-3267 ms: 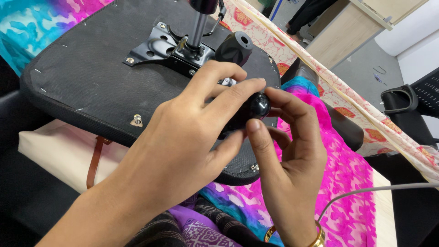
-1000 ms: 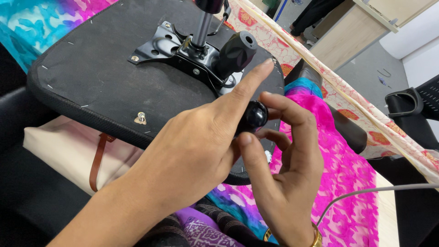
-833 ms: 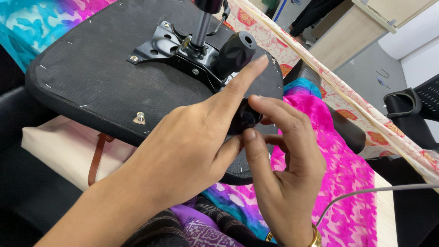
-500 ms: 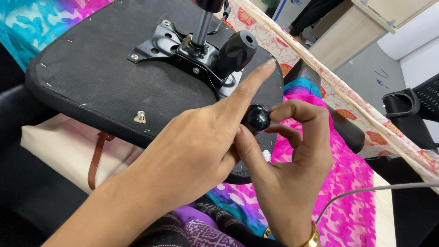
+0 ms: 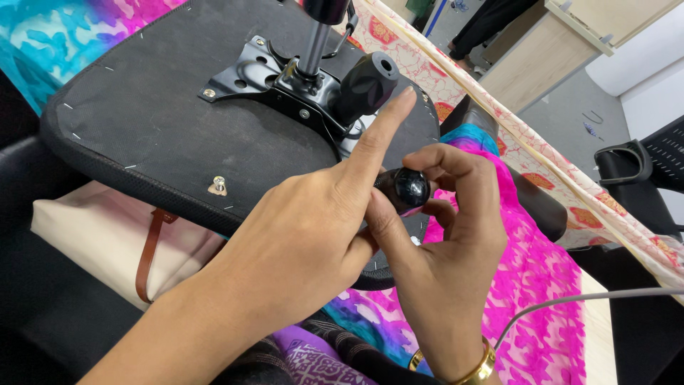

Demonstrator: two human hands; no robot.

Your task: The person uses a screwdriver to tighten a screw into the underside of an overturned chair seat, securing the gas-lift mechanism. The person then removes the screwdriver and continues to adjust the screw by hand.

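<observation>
Upturned black chair seat (image 5: 178,135) fills the upper left, both hands at its near edge.
Right hand (image 5: 456,257) pinches the round black knob (image 5: 407,189), centre frame, fingers curled tighter than half a second ago; left hand (image 5: 306,242) holds nothing, forefinger still extended toward the black lever handle (image 5: 367,85).

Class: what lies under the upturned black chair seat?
Under the chair seat show a cream bag with a brown strap and pink patterned cloth. The seat and both hands hide the rest.

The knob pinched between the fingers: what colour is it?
The knob is glossy black, seen in the head view, pinched by the right hand.
</observation>
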